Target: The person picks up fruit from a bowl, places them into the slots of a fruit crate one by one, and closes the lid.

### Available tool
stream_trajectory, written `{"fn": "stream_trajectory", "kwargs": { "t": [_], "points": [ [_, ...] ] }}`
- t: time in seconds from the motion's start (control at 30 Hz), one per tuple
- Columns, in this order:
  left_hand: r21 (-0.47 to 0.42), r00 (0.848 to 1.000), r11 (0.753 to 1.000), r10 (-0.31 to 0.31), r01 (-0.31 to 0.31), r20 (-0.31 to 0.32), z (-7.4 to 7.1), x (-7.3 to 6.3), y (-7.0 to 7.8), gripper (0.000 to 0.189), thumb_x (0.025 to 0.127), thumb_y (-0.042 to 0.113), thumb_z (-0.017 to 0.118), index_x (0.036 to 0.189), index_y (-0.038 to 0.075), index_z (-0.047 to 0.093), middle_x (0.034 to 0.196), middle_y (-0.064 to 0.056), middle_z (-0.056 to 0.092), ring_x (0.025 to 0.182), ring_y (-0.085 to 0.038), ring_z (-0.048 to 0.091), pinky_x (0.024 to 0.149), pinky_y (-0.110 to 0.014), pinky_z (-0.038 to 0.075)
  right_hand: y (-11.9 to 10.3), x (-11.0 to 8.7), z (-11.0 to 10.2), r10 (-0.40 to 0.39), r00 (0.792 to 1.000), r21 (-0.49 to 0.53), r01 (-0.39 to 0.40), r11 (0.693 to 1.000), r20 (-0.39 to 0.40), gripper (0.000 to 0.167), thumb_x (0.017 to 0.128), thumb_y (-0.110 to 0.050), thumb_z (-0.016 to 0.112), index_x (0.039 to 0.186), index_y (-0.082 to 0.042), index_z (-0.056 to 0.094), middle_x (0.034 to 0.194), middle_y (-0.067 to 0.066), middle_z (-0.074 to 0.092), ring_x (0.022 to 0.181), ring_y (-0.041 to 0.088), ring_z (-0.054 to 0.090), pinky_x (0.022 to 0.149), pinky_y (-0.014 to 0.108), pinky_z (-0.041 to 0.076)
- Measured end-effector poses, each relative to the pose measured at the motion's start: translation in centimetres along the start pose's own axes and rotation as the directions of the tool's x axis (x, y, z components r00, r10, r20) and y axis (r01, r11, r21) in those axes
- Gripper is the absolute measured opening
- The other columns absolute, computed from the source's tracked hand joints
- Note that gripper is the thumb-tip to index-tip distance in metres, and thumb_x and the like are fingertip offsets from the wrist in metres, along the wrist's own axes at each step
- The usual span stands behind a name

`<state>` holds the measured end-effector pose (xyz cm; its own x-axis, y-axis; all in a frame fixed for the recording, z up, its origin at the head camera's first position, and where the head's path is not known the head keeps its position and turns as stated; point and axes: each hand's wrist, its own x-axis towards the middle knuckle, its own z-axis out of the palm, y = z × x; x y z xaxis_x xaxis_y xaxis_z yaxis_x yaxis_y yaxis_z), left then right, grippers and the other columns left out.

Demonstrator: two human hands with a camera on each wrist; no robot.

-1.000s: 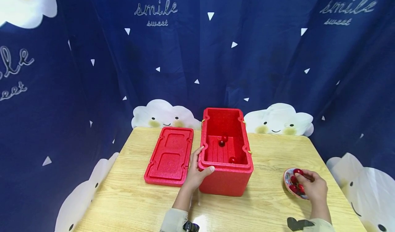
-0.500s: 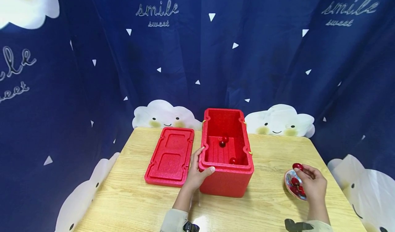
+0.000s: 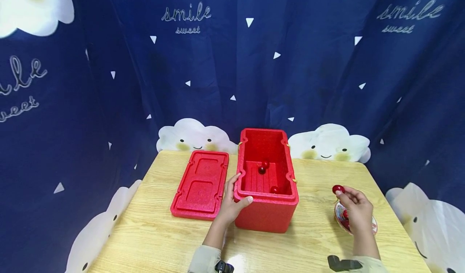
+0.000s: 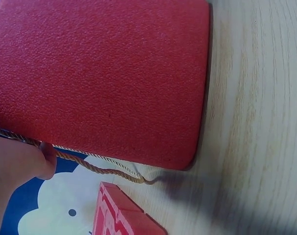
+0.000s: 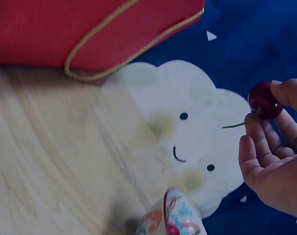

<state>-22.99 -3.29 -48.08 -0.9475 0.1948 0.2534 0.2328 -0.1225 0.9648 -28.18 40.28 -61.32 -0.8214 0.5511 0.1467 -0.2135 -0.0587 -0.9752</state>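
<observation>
My right hand (image 3: 359, 210) pinches a dark red cherry (image 5: 264, 100) between thumb and fingers, its green stem (image 5: 235, 126) hanging free. In the head view it is above a small patterned bowl (image 3: 339, 212), which holds more cherries (image 3: 345, 224) and is partly hidden by the hand. My left hand (image 3: 231, 205) grips the near left corner of an open red foam box (image 3: 267, 214), thumb on the front rim and fingers along the left side. Inside the box, on its ribbed floor, lie several cherries (image 3: 262, 169), two together and one near the front wall.
A red lid (image 3: 200, 186) lies on the wooden table (image 3: 145, 228), left of the box. Rope handles (image 4: 104, 169) hang at the box's sides. Behind the table hangs a dark blue curtain (image 3: 203, 67) with white clouds.
My right hand has lifted the cherry out of the bowl and carried it up and to the left. The left hand stays on the box.
</observation>
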Motion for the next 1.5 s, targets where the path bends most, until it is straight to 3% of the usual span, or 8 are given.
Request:
{"fn": "stream_trajectory", "kwargs": {
  "t": [0.2, 0.37, 0.47, 0.6, 0.73, 0.93, 1.3, 1.5],
  "points": [
    [0.009, 1.000, 1.000, -0.022, 0.022, 0.001, -0.1, 0.1, -0.2, 0.078, 0.078, 0.011, 0.071, 0.144, 0.013, 0.027, 0.141, -0.008, 0.021, 0.122, -0.025, 0.038, 0.095, -0.034, 0.038, -1.3, -0.4, 2.1, -0.009, 0.998, 0.053, 0.005, 0.999, 0.067, 0.046, 0.075, -0.010, 0.078, 0.117, -0.003, 0.061, 0.096, 0.006, 0.062, 0.082, 0.011, 0.063, 0.065, 0.019, 0.051],
    [0.016, 1.000, 1.000, -0.008, 0.008, 0.002, -0.2, 0.1, -0.2, 0.078, 0.078, 0.011, 0.071, 0.143, 0.012, 0.028, 0.140, -0.009, 0.022, 0.122, -0.026, 0.038, 0.096, -0.036, 0.037, -4.1, -1.2, 3.6, -0.019, 0.984, 0.130, -0.004, 0.991, 0.179, 0.040, 0.078, -0.002, 0.074, 0.116, -0.005, 0.063, 0.098, 0.006, 0.064, 0.084, 0.012, 0.062, 0.065, 0.019, 0.051],
    [0.024, 1.000, 1.000, -0.006, 0.006, 0.002, -0.1, 0.0, -0.2, 0.078, 0.078, 0.010, 0.071, 0.143, 0.012, 0.028, 0.140, -0.008, 0.023, 0.122, -0.025, 0.037, 0.097, -0.036, 0.036, -6.7, -2.3, 5.1, -0.034, 0.974, 0.155, -0.002, 0.988, 0.225, 0.038, 0.078, -0.002, 0.073, 0.115, -0.005, 0.065, 0.097, 0.005, 0.064, 0.084, 0.012, 0.062, 0.065, 0.020, 0.051],
    [0.019, 1.000, 1.000, -0.009, 0.009, 0.005, 0.0, -0.1, -0.2, 0.078, 0.078, 0.011, 0.071, 0.143, 0.013, 0.028, 0.140, -0.009, 0.022, 0.123, -0.027, 0.037, 0.096, -0.036, 0.037, -12.6, -5.5, 8.1, 0.007, 0.973, 0.071, -0.025, 0.997, 0.231, 0.034, 0.079, -0.007, 0.073, 0.111, -0.001, 0.064, 0.091, 0.001, 0.064, 0.081, 0.009, 0.061, 0.065, 0.019, 0.051],
    [0.026, 1.000, 1.000, -0.011, 0.011, 0.008, 0.0, 0.0, -0.2, 0.078, 0.078, 0.012, 0.071, 0.143, 0.013, 0.027, 0.139, -0.009, 0.022, 0.123, -0.029, 0.037, 0.096, -0.037, 0.037, -16.6, -7.3, 10.0, 0.041, 0.966, 0.025, -0.049, 0.998, 0.257, 0.025, 0.082, -0.002, 0.069, 0.105, 0.000, 0.062, 0.085, -0.003, 0.062, 0.077, 0.006, 0.059, 0.065, 0.017, 0.050],
    [-0.003, 1.000, 1.000, 0.016, -0.016, -0.001, 0.1, 0.0, -0.1, 0.077, 0.078, 0.008, 0.070, 0.143, 0.010, 0.028, 0.138, -0.010, 0.023, 0.123, -0.031, 0.038, 0.095, -0.035, 0.038, -17.5, -6.4, 11.0, 0.009, 0.922, 0.033, -0.023, 0.999, 0.387, 0.021, 0.082, 0.000, 0.068, 0.102, -0.001, 0.061, 0.085, -0.002, 0.063, 0.075, 0.007, 0.059, 0.065, 0.018, 0.050],
    [-0.037, 0.999, 0.999, 0.015, -0.016, -0.028, 0.2, 0.1, -0.4, 0.077, 0.076, 0.006, 0.071, 0.142, 0.010, 0.031, 0.138, -0.009, 0.025, 0.117, -0.026, 0.044, 0.092, -0.034, 0.042, -19.3, -5.4, 13.2, -0.029, 0.868, 0.128, -0.040, 0.991, 0.495, 0.022, 0.083, 0.005, 0.064, 0.104, -0.001, 0.062, 0.090, 0.001, 0.063, 0.080, 0.008, 0.060, 0.070, 0.020, 0.051],
    [-0.077, 1.000, 0.997, 0.013, -0.015, -0.026, 0.3, 0.1, -0.4, 0.077, 0.076, 0.003, 0.070, 0.141, 0.010, 0.030, 0.136, -0.009, 0.026, 0.117, -0.027, 0.044, 0.092, -0.033, 0.042, -20.1, -4.7, 14.6, -0.046, 0.822, 0.100, -0.014, 0.995, 0.568, 0.023, 0.084, 0.008, 0.062, 0.105, 0.000, 0.060, 0.090, 0.002, 0.063, 0.081, 0.010, 0.062, 0.072, 0.022, 0.051]
  ]
}}
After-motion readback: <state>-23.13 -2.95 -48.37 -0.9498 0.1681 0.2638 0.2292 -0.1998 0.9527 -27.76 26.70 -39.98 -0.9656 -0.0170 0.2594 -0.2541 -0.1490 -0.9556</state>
